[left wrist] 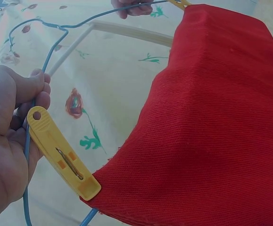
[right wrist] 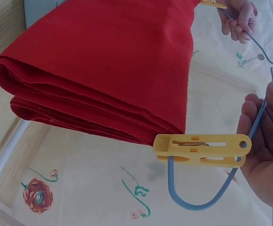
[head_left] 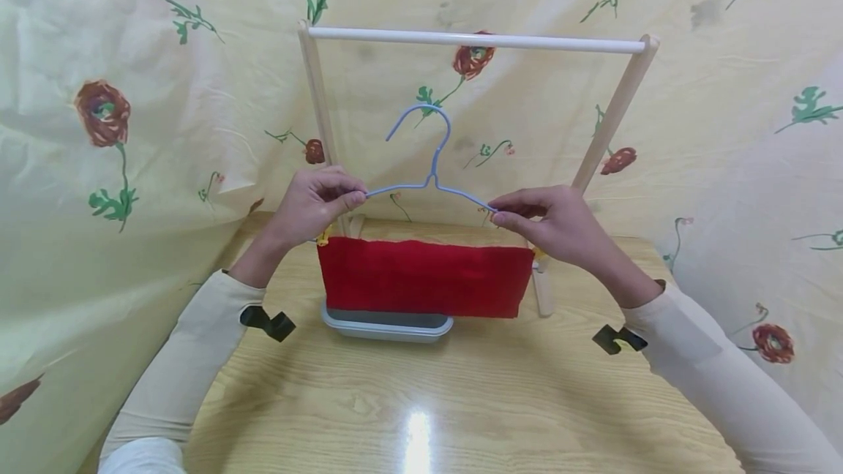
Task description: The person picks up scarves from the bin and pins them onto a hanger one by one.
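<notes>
A blue wire hanger [head_left: 435, 180] is held up level, its hook on top pointing left. My left hand [head_left: 319, 203] pinches its left shoulder between thumb and fingers; my right hand [head_left: 549, 225] pinches the right shoulder. Below hangs a folded red cloth [head_left: 426, 278], in several layers. A yellow clothespin [left wrist: 64, 154] clips one top corner to the hanger, close to my left hand. Another yellow clothespin [right wrist: 202, 149] clips the other corner by my right hand. In the right wrist view the hanger's curved end loops below that clothespin.
Behind the hanger stands a rack with a white rod [head_left: 474, 40] and wooden posts [head_left: 615, 119]. A grey tray [head_left: 388, 331] sits on the wooden table [head_left: 369, 401], partly covered by the cloth. Flower-patterned fabric [head_left: 197, 93] surrounds the table at the back and sides.
</notes>
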Tool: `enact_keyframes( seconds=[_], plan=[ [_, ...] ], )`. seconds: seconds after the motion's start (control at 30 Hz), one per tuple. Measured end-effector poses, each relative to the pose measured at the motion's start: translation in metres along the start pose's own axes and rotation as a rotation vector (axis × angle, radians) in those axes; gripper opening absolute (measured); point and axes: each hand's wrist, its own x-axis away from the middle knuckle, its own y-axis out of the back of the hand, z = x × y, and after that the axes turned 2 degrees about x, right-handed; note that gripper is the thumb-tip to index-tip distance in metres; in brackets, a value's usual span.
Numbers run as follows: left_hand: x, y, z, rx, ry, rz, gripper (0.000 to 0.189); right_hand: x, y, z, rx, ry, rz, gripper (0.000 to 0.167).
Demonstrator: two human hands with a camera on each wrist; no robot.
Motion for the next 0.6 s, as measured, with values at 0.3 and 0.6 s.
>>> enact_keyframes(
  seconds=[0.3, 0.6],
  plan=[
    [-0.0011, -0.0009, -0.0003, -0.001, -0.012, 0.015, 0.009, -0.0014, -0.0027, -0.0003, -0.044, 0.051, -0.014, 0.014],
    [-0.0035, -0.0029, -0.0009, -0.016, -0.014, 0.033, 0.007, 0.0014, -0.0072, 0.003, -0.11, 0.02, -0.072, 0.008]
  ],
)
